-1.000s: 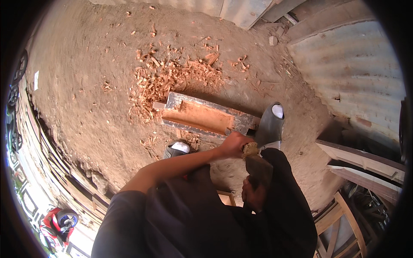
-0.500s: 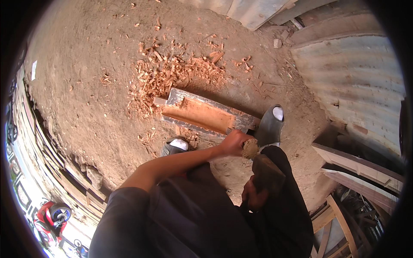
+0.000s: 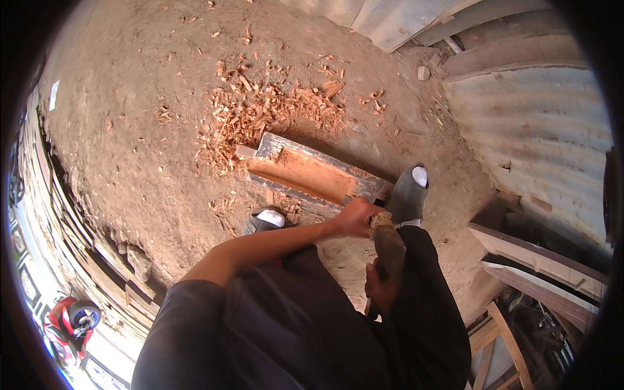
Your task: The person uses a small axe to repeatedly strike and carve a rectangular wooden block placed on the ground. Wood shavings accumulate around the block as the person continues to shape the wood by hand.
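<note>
My left hand (image 3: 357, 216) grips a chisel with a frayed, light handle top (image 3: 381, 220); its lower part reaches the right end of a hollowed wooden block (image 3: 305, 172) lying on the ground. My right hand (image 3: 378, 289) is closed on the handle of a dark mallet (image 3: 391, 253), whose head is at or very close to the frayed top; whether they touch I cannot tell. The block has flaking grey paint outside and fresh orange wood in the hollow. My sandalled feet (image 3: 409, 195) stand beside it.
Wood shavings (image 3: 266, 104) lie heaped beyond the block on the dirt ground (image 3: 117, 149). A corrugated metal sheet (image 3: 526, 130) walls the right. Boards (image 3: 526, 253) and a wooden frame (image 3: 500, 331) are at the lower right, stacked planks (image 3: 78, 227) along the left, a red motorbike (image 3: 68, 325) at lower left.
The mallet swung right, apart from the chisel's top, half a second ago and has now come back up and left onto or near it. My left hand stayed on the chisel.
</note>
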Tool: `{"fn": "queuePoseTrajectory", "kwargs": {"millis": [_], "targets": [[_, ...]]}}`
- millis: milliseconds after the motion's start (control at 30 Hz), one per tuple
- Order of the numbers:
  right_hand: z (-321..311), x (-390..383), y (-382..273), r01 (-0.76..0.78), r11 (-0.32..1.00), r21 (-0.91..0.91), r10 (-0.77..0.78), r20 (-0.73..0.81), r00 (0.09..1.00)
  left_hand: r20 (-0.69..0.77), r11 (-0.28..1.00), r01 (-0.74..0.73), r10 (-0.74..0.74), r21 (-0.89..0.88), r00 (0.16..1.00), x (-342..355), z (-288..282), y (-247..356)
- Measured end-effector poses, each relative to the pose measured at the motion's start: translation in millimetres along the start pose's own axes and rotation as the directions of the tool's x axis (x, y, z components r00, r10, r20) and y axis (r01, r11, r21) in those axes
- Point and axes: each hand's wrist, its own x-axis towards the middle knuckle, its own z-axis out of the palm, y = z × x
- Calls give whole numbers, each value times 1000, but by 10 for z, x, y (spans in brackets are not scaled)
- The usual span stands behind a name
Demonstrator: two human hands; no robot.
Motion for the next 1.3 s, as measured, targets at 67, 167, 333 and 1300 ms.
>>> {"fn": "queuePoseTrajectory", "kwargs": {"millis": [67,167,333,1300], "targets": [[16,-4,126,128,991,-36,-129,-36,991,-13,1000,19,-19,18,1000,-44,-25,-12],[-42,-20,176,198,966,-164,-207,-42,977,35,1000,14,-13,-23,999,42,43,47],[82,-62,-3,99,991,94,-98,-20,995,33,999,15,-16,38,999,-13,43,13],[40,59,24,162,960,227,-152,-60,986,93,977,70,-90,204,992,9,278,-114]]}}
